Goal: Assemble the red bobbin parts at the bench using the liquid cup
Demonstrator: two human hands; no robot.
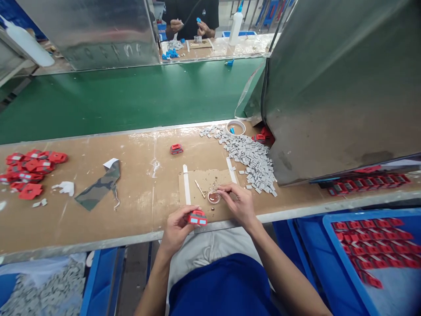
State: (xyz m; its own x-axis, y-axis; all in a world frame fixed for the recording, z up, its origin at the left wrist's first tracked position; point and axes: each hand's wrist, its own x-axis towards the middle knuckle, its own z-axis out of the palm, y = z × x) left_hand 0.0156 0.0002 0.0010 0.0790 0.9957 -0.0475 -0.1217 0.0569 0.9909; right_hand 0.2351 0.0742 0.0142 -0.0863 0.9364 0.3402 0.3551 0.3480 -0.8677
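My left hand [176, 228] grips a red toy vehicle part [198, 217] at the table's front edge. The part has grey trim and two pale blue panels facing me. With thumb and fingers pinched, my right hand [240, 204] is at the rim of a small round dish [213, 197] holding brownish liquid. Whatever sits in that pinch is too small to make out. Left of the dish lies a thin pale stick [199, 189] on a taped-down cardboard sheet [194, 175]. Beyond it stands another red part [176, 149].
Small grey tiles [253, 162] are heaped at right beside a tape roll [236, 125]. At left are piled red parts [31, 169] and a camouflage strip [98, 186]. A metal panel [329, 96] rises at right, above a blue tray [332, 224]. Across the green belt [131, 96], a co-worker's hands [204, 30] hold blue pieces.
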